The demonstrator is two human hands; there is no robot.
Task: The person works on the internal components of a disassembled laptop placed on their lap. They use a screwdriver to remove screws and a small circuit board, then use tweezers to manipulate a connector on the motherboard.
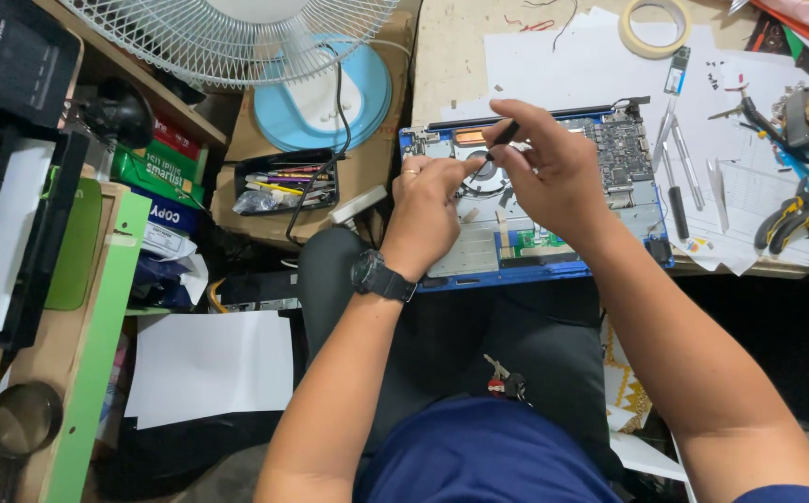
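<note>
Right hand (553,172): grip clamped on black screwdriver (500,142), tip over opened laptop (535,233). Left hand (428,200): fingertips pinched together at screwdriver tip.

Both hands hide the opened laptop's (525,247) middle; the fan (237,37) is cut off.

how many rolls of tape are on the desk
1: a roll of masking tape lies flat at the desk's far edge, on white paper beyond the opened laptop. Others may be hidden under clutter.
</note>
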